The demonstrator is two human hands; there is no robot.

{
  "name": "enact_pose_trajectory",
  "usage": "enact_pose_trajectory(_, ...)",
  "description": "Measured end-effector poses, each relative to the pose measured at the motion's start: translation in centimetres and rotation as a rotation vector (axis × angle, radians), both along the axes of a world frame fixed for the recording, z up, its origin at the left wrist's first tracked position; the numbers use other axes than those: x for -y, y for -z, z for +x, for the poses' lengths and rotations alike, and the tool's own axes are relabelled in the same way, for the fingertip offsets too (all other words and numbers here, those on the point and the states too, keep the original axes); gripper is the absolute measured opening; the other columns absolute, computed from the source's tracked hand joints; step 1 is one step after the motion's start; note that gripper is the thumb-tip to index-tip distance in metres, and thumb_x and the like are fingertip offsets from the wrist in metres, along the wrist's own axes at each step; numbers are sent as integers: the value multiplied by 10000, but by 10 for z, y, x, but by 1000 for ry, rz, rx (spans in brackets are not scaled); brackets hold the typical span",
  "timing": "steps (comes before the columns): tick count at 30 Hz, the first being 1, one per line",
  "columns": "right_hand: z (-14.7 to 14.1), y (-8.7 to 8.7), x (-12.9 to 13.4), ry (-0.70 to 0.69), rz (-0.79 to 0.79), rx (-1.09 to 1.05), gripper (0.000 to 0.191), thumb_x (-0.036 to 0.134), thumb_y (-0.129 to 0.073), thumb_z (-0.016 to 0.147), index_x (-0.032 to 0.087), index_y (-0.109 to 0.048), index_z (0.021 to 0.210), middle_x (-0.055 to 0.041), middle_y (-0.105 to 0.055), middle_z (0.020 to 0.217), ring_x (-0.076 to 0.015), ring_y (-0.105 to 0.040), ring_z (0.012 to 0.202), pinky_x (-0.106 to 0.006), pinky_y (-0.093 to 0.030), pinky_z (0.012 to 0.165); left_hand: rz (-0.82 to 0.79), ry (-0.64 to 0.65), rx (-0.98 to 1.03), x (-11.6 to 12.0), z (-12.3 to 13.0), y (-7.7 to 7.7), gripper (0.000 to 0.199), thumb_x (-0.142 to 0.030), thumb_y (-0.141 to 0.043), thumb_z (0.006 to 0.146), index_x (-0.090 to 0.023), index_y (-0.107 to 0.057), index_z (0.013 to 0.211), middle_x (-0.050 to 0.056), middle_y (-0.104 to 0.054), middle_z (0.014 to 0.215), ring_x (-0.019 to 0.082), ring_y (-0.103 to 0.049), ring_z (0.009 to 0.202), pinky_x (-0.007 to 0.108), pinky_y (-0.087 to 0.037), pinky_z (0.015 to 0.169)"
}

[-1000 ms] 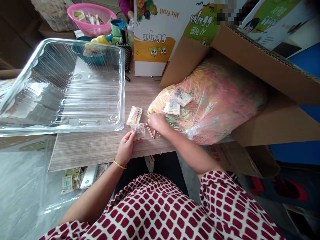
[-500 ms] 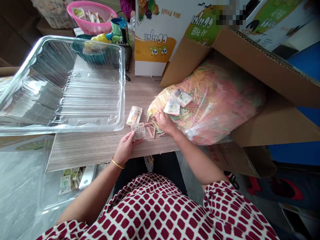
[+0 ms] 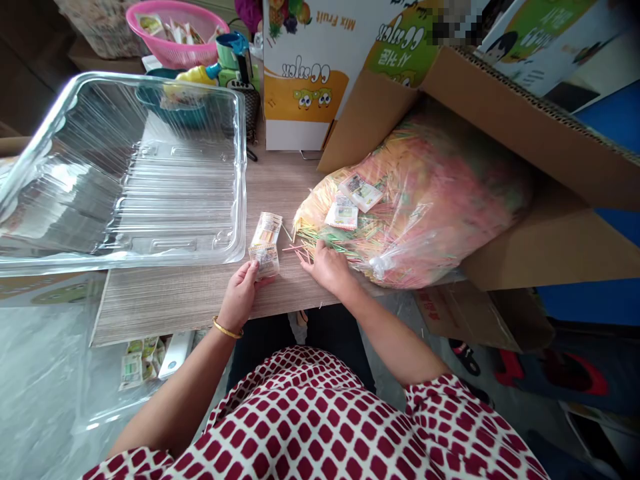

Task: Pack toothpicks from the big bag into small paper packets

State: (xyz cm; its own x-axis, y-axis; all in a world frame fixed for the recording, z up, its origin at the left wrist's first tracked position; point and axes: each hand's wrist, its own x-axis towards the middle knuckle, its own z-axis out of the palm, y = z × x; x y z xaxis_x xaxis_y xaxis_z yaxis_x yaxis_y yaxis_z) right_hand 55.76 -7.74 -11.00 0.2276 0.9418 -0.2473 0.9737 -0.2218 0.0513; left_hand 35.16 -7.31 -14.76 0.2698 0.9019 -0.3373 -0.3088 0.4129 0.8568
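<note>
So from what I can see here, it's a part-done kind of scene. The left hand (image 3: 241, 293) has a small, clear, printed plastic packet (image 3: 265, 260) pinched between thumb and fingers by its near edge. Right at 12 o'clock from it, and seemingly touching, lies a second small printed packet with sticks showing inside (image 3: 267, 229), so that one looks filled to me. Can't tell how many sticks, if any, are in the held one.

The right hand (image 3: 330, 267) is over at 3 o'clock, fingers reaching down among thin pink and green loose sticks (image 3: 301, 249) on the brown wood-grain desk (image 3: 200, 300). No idea if it's gripping any, the fingers hide that.

As for what's left: loads, I'd say. The huge clear plastic bag of coloured sticks (image 3: 435, 187) at 2 o'clock is bulging, with two flat white printed packets (image 3: 361, 193) lying on top. Up at 11 o'clock a round pink plastic basket (image 3: 185, 57) has more packets in it, and down at 8 o'clock, below desk level, a few green-and-white packets (image 3: 133, 370) sit together. The big see-through plastic tray (image 3: 243, 173) is at 10 o'clock.
</note>
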Motion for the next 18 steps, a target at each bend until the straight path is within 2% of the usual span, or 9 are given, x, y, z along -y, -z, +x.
enact_pose_trajectory(2, 4, 2, -8, -14, 10, 28, 330, 301, -549, 976, 50, -545, 1190, -236, -732, 1014, -304, -741, 944, -334, -553, 766, 0, 5, -2, 0, 0, 0, 452, -557, -715, 847, -208, -739, 1134, 85, -700, 1253, 271, -653, 1141, 388, -592, 934)
enact_pose_trajectory(3, 7, 2, -13, -26, 2, 38, 279, 227, -527, 966, 49, -555, 1179, -234, -733, 1008, -298, -742, 943, -330, -552, 770, 0, 5, -6, 0, 0, -1, 459, -558, -718, 844, -205, -739, 1137, 88, -700, 1255, 273, -652, 1144, 388, -592, 932)
enact_pose_trajectory(6, 14, 1, -24, -113, -39, 48, 267, 139, -519, 931, 36, -575, 1171, -235, -736, 990, -301, -739, 957, -330, -549, 782, -4, 7, -13, 0, 0, 0, 473, -557, -719, 844, -192, -736, 1145, 95, -696, 1262, 277, -649, 1145, 393, -593, 932)
enact_pose_trajectory(9, 20, 1, -29, -214, -36, 58, 269, 159, -547, 926, 42, -592, 1163, -242, -733, 1010, -319, -732, 953, -348, -543, 777, -10, 13, 2, 1, 1, 0, 464, -546, -710, 858, -184, -738, 1146, 96, -692, 1275, 283, -633, 1183, 400, -581, 969)
enact_pose_trajectory(12, 29, 2, -30, -274, 0, 59, 303, 283, -516, 996, 71, -586, 1201, -223, -730, 1022, -325, -721, 939, -365, -529, 769, -26, 35, 48, 2, 3, 0, 462, -537, -713, 859, -198, -737, 1172, 86, -676, 1313, 288, -606, 1240, 406, -564, 1008)
enact_pose_trajectory(15, 38, 3, -29, -283, 41, 21, 374, 402, -414, 1058, 116, -588, 1224, -179, -725, 1053, -307, -703, 944, -347, -506, 764, -53, 63, 83, 2, 6, 1, 476, -538, -725, 849, -196, -731, 1180, 89, -680, 1300, 272, -623, 1205, 404, -572, 996)
enact_pose_trajectory(18, 41, 2, -30, -238, 120, -58, 370, 399, -367, 1077, 146, -621, 1170, -136, -706, 1126, -265, -683, 963, -306, -480, 755, -90, 56, 63, -1, 12, 3, 465, -549, -748, 822, -180, -735, 1105, 90, -711, 1189, 249, -663, 1082, 381, -609, 902)
